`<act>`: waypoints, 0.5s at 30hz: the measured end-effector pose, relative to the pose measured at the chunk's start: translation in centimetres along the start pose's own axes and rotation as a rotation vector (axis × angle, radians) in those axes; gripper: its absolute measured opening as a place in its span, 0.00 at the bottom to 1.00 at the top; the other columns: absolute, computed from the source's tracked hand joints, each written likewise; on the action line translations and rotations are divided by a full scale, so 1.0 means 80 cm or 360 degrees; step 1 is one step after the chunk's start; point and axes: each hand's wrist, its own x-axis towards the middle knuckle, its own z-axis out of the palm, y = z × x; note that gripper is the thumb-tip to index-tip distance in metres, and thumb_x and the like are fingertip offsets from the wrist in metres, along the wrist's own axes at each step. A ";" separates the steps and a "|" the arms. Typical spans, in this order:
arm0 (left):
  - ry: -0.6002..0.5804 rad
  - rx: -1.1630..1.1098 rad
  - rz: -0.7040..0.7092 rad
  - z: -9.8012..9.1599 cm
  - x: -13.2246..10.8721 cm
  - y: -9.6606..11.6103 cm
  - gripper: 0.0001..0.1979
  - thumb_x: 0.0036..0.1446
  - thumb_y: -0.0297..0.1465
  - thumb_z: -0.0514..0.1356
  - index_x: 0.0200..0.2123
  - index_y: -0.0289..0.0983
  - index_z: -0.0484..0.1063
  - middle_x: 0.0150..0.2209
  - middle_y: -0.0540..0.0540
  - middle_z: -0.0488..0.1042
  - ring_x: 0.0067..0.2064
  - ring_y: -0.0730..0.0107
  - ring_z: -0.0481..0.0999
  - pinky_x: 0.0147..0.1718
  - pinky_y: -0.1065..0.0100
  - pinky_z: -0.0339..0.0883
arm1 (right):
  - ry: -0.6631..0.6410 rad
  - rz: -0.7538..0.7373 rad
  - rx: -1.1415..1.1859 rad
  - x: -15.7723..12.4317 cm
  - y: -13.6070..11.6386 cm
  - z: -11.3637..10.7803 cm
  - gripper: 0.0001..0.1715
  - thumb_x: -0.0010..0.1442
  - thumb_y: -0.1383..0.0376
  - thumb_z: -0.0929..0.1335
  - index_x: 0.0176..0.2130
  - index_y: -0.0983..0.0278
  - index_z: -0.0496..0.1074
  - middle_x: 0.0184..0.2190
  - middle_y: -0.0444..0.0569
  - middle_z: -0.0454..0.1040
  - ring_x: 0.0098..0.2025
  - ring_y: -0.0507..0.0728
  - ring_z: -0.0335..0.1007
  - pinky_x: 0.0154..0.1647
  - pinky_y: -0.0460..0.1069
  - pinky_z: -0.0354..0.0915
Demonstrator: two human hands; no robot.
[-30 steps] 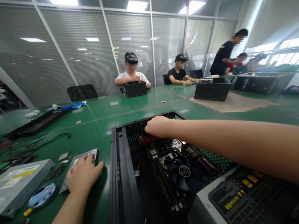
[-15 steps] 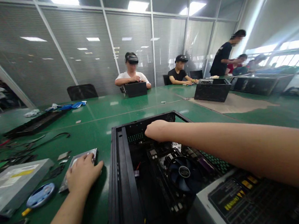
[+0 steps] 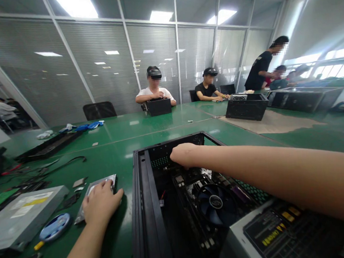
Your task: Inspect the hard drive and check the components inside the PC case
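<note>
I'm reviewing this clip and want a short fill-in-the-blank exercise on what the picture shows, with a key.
1. The person's bare left hand lies on a flat silver rectangular part, while the bare ____ hand reaches inside the open black metal computer case.
2. The yellow English word on the black label of the grey metal power supply reads ____.
3. The glossy tabletop under the case is coloured ____.

Missing words: right; CAUTION; green.
</note>
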 end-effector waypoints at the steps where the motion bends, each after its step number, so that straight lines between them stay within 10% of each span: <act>1: 0.0002 0.0002 -0.0008 0.000 -0.001 0.000 0.31 0.57 0.47 0.50 0.59 0.39 0.66 0.63 0.37 0.64 0.60 0.44 0.64 0.56 0.44 0.58 | -0.0018 -0.0004 0.0001 0.000 0.000 -0.001 0.29 0.40 0.68 0.81 0.44 0.70 0.79 0.42 0.64 0.79 0.45 0.69 0.77 0.42 0.54 0.73; 9: 0.0065 -0.0006 0.0004 0.005 -0.005 -0.001 0.32 0.55 0.47 0.49 0.59 0.39 0.66 0.63 0.36 0.65 0.60 0.45 0.65 0.56 0.45 0.57 | -0.0004 -0.0077 -0.0006 -0.046 -0.003 -0.015 0.34 0.47 0.58 0.78 0.50 0.71 0.75 0.45 0.64 0.77 0.46 0.70 0.77 0.40 0.55 0.73; 15: 0.0097 -0.0035 -0.0004 0.012 -0.003 -0.003 0.31 0.55 0.46 0.50 0.59 0.38 0.66 0.63 0.36 0.64 0.62 0.45 0.63 0.57 0.45 0.56 | 0.0280 -0.0414 0.0116 -0.183 -0.040 -0.060 0.26 0.62 0.49 0.68 0.49 0.65 0.75 0.42 0.56 0.79 0.42 0.64 0.78 0.42 0.55 0.73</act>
